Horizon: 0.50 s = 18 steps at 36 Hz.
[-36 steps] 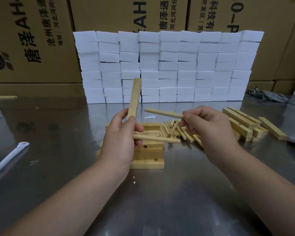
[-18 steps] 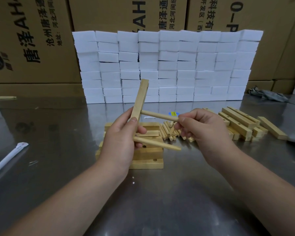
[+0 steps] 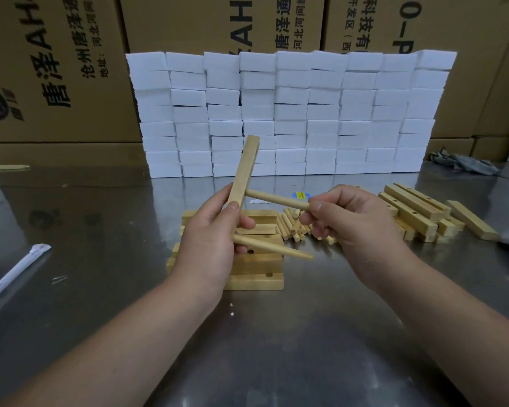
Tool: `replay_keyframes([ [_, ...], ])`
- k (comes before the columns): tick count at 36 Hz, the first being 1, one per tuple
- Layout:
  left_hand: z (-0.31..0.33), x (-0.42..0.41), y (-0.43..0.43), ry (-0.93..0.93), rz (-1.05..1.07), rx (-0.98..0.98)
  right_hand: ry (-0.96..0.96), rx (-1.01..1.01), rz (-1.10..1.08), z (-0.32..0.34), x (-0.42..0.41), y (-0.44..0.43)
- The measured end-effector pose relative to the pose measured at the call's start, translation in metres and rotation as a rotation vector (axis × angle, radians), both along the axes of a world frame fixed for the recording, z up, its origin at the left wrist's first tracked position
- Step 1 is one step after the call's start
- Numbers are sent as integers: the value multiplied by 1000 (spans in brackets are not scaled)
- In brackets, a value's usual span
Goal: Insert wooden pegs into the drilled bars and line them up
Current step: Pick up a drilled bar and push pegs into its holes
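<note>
Above the bench (image 3: 276, 333), the left hand (image 3: 209, 245) grips the tilted bar (image 3: 244, 168), with one peg (image 3: 276, 249) seated low. The right hand (image 3: 359, 227) pinches a second peg (image 3: 276, 198), its tip against the bar's side. It is best held square and pushed straight in, parallel to the first.

Printing all along the back there: the left cardboard box (image 3: 56, 69) reads "唐泽 AH" and "沧州唐泽通", the middle box (image 3: 218, 22) "AH" and "唐泽通", the right box (image 3: 409, 22) "科技有", "开发区" and "0-P". The yellow sticker (image 3: 300, 195) on the table is too small to read.
</note>
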State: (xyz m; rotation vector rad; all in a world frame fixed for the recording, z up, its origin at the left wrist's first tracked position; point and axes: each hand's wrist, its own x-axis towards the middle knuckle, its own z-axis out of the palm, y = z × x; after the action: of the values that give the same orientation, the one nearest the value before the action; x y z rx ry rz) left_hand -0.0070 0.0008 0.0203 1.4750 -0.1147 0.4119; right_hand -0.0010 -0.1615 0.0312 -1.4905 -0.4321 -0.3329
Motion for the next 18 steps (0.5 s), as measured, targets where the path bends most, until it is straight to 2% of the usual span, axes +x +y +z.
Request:
replay_keyframes([
  [13,0,-1,2,7,-25,-3,-13,-15,-43,-2,2,-2],
  [18,0,0,2,6,-54,-4,14,-125,-99,-5,3,-1],
])
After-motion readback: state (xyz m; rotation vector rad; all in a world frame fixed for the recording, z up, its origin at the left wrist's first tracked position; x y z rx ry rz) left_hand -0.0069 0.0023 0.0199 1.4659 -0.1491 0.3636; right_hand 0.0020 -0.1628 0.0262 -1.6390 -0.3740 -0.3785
